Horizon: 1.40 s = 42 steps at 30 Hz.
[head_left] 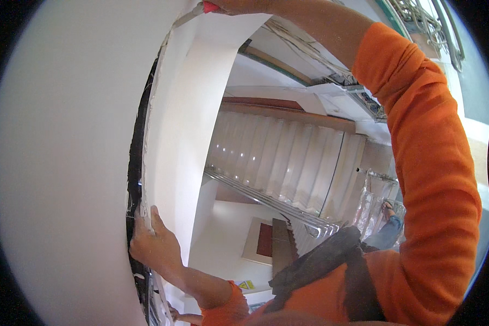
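Note:
A long white panel [176, 114] runs from top to bottom, its rough edge beside a dark gap [138, 141] in the white surface [65, 163] on the left. Low on that edge is my left hand [157, 247], thumb up and fingers closed round it. My right hand [236, 5] is raised to the top of the view, partly cut off, and grips the red handle of what looks like a putty knife [189, 16]. The grey blade points left and meets the top of the panel's edge. Its tip is hard to make out.
Beyond the panel are ribbed translucent sheets [271, 157] and metal rails [288, 206]. Loose cables [418, 22] hang at the upper right. At the lower edge another hand [173, 313] shows, apparently another person's. A foot [387, 208] below a jeans leg is at the right.

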{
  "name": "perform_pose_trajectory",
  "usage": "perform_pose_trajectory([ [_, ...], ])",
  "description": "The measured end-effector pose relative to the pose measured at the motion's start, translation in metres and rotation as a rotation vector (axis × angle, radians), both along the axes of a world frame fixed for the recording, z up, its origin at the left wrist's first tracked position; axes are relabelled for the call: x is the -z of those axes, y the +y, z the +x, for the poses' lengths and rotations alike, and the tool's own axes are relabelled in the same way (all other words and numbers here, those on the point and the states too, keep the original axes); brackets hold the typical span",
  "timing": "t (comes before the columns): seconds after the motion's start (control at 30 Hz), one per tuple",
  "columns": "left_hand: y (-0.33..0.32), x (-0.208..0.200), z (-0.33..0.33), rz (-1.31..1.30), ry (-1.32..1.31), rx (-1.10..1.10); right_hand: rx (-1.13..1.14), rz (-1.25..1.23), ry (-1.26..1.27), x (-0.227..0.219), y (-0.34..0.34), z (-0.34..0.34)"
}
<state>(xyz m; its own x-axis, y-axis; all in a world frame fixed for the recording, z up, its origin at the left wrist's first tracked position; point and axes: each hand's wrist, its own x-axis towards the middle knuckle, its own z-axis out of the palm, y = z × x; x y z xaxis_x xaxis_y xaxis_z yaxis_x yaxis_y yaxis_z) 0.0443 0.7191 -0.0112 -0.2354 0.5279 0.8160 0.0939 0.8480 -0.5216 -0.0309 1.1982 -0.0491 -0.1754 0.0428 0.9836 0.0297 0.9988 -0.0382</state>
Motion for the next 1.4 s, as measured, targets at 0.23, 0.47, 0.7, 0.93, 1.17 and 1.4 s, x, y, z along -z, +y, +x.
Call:
perform_pose_trajectory([
  [0.23,0.014,-0.003,0.007,0.111,-0.129,-0.002,0.114,-0.715,-0.092,0.156,0.046,0.002],
  [0.47,0.048,0.024,0.03,0.026,0.006,0.633,-0.305,-1.232,-0.083,0.357,-0.083,0.066],
  [0.7,0.101,0.016,0.001,-0.175,0.077,0.347,-1.066,-1.402,0.202,0.242,-0.141,0.063],
  [0.93,0.124,-0.012,-0.01,-0.024,-0.073,0.062,-1.872,-1.456,0.48,0.053,-0.101,0.054],
  [1.17,0.12,0.001,-0.015,0.091,-0.026,0.078,-1.917,-1.453,0.605,-0.003,-0.087,0.025],
  [1.4,0.118,0.003,-0.019,0.057,0.014,0.092,-1.954,-1.457,0.579,-0.006,-0.098,0.026],
])
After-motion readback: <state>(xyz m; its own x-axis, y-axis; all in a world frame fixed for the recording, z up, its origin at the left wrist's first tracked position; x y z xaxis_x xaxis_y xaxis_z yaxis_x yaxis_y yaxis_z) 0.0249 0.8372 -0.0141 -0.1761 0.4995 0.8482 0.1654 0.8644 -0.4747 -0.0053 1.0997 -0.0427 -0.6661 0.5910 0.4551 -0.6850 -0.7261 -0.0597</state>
